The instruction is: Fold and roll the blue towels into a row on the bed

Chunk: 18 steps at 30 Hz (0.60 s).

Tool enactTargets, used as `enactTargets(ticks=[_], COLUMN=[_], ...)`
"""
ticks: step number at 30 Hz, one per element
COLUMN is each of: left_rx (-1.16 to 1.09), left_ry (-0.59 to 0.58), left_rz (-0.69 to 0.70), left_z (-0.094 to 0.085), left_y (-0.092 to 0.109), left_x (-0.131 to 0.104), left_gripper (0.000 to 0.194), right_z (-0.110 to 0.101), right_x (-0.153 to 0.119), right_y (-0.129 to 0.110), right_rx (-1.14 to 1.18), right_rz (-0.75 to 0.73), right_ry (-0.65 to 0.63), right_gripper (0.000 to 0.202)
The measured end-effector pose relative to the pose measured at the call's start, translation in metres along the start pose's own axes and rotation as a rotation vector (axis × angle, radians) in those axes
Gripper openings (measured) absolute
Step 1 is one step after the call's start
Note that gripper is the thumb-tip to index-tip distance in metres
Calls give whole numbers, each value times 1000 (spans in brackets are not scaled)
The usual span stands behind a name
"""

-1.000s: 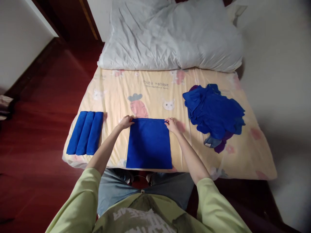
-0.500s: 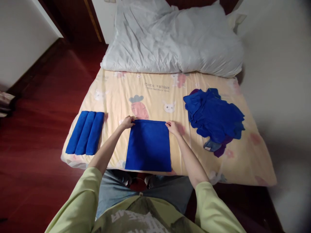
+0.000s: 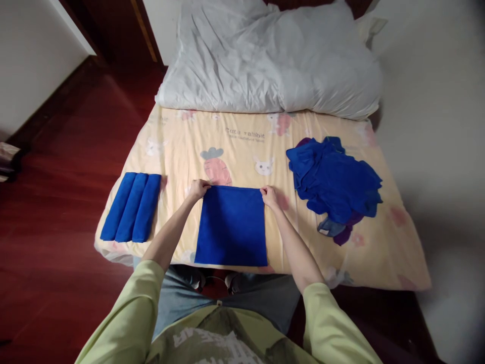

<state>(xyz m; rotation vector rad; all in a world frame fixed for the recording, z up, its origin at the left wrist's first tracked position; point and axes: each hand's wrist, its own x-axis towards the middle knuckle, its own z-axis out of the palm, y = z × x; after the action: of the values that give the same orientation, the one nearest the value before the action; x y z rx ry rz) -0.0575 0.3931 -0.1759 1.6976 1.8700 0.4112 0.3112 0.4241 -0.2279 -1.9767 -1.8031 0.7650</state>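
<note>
A blue cloth (image 3: 232, 227) lies flat and nearly square near the front edge of the bed, right in front of me. My left hand (image 3: 199, 188) pinches its far left corner. At the far right corner, my right hand (image 3: 269, 196) grips the cloth between thumb and fingers. The far edge runs straight between both hands. To the left rest three blue rolled cloths (image 3: 131, 207), side by side. On the right is a loose heap of blue cloths (image 3: 333, 177), with some purple and grey-blue fabric showing under it.
The bed (image 3: 182, 146) has a yellow sheet with rabbit and carrot prints. A bulky white quilt (image 3: 265, 60) is bunched across its far end. Dark red floor (image 3: 68, 202) lies to the left, and a pale wall (image 3: 439, 151) stands on the right.
The cloth's far edge looks straighter and slightly wider, with my right hand a little further right. Both hands keep hold of the corners.
</note>
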Motion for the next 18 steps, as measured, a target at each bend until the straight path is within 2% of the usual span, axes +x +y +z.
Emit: enactTargets(ticks=[9,14,18], left_rx=[67,66,67], left_ry=[114,38,-7], left_rz=[-9,126,139], left_z=[15,16,13], left_y=[-3,-11,-15], left_x=[5,10,14], left_gripper=[25,21,18], right_z=[9,9,4], right_x=[4,5,4], right_y=[-6,-7,-9], right_rx=[-4,23,100], right_rz=[89,68,122], right_ry=[71,36,-38], right_gripper=[17,14,16])
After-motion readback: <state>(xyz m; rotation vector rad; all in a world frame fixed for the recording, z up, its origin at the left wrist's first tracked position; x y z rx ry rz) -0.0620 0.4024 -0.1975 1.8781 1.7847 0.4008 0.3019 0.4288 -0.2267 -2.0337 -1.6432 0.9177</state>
